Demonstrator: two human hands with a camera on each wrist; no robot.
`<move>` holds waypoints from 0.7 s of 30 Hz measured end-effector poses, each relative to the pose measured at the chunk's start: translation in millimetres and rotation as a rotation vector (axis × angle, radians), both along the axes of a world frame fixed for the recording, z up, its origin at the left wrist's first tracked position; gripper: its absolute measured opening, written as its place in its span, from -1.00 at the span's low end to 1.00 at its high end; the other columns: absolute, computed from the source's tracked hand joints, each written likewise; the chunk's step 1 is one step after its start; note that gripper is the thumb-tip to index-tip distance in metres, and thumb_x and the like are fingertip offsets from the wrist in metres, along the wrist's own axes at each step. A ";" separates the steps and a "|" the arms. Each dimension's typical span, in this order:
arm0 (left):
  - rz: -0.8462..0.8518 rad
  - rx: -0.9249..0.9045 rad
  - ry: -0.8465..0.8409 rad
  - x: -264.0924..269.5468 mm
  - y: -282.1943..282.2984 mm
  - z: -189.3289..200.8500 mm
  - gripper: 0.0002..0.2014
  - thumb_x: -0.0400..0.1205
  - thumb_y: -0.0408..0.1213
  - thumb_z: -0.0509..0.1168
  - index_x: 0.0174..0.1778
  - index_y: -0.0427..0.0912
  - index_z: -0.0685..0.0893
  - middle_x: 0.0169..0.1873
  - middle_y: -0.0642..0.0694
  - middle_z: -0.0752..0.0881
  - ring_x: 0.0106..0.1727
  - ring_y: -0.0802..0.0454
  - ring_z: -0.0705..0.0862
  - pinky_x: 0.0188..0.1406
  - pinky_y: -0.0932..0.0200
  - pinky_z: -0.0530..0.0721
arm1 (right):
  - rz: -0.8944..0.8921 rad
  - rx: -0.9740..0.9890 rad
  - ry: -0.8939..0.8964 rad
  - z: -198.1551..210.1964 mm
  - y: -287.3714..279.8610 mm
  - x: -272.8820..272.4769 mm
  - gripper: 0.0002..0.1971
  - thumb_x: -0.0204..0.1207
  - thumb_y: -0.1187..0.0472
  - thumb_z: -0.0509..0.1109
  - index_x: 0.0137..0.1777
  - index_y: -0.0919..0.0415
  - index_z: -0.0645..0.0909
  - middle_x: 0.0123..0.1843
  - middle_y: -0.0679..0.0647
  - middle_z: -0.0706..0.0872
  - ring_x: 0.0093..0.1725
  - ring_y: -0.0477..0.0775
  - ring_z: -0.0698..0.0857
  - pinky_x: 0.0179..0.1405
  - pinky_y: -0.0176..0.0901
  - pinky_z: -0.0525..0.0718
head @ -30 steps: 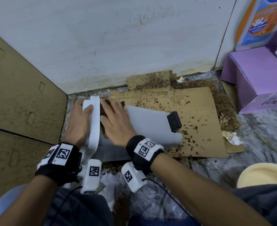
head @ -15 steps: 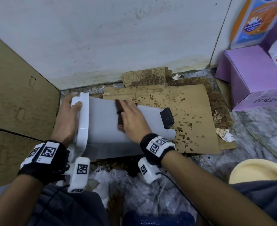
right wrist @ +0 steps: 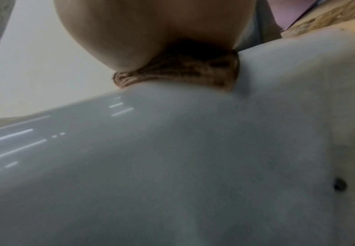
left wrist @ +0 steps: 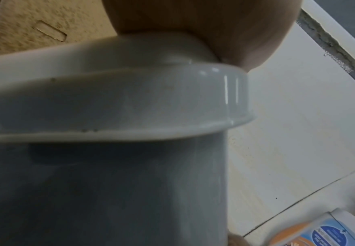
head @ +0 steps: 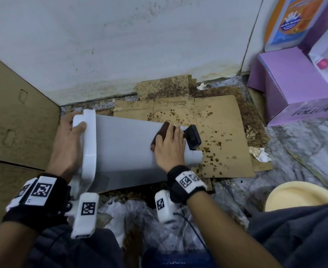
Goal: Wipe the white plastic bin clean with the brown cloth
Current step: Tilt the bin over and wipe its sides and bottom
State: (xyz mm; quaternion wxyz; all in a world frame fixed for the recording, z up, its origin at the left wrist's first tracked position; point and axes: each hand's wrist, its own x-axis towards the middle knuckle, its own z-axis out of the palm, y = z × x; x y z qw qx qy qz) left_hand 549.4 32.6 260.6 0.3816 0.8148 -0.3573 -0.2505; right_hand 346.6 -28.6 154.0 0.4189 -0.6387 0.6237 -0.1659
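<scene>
The right hand [head: 169,147] has slid the brown cloth [head: 160,135] along the side of the white bin [head: 124,144]. 1 second ago the cloth was up by the rim. Half a second ago it was near the middle. Now it is at the far end, right beside the black pedal [head: 193,137]. More of the bin's side shows now.

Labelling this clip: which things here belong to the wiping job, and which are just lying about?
Job: white bin, brown cloth, left hand gripping the rim, right hand pressing the cloth.

Lying about: stained cardboard, purple box, yellow bowl, crumpled tissue.
</scene>
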 end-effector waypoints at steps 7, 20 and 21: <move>0.000 -0.001 -0.006 0.3 -2.6 -4.1 -0.58 0.80 -0.17 0.10 0.62 0.00 0.38 0.36 -0.01 0.50 0.35 -0.05 0.52 0.40 -0.10 0.48 | 0.074 -0.026 -0.023 -8.6 -30.6 -7.7 -0.38 0.72 0.03 -0.01 0.70 0.24 -0.07 0.74 0.21 -0.05 0.71 0.17 -0.10 0.68 0.11 -0.14; 0.020 -0.006 0.050 26.5 7.3 -17.0 -0.41 0.45 0.22 0.18 0.46 0.33 0.44 0.42 -0.04 0.58 0.44 -0.18 0.58 0.49 -0.37 0.48 | 0.071 -0.130 0.004 -11.6 -33.6 8.3 -0.43 0.68 0.04 0.04 0.66 0.22 0.15 0.69 0.25 0.18 0.67 0.22 0.10 0.66 0.18 -0.04; 0.024 -0.014 0.047 29.3 6.2 -19.9 -0.41 0.45 0.21 0.19 0.47 0.29 0.45 0.41 -0.04 0.59 0.44 -0.18 0.59 0.50 -0.37 0.48 | 0.071 -0.131 -0.002 -13.3 -35.3 7.9 -0.44 0.69 0.04 0.04 0.65 0.21 0.16 0.69 0.24 0.19 0.67 0.22 0.11 0.66 0.17 -0.04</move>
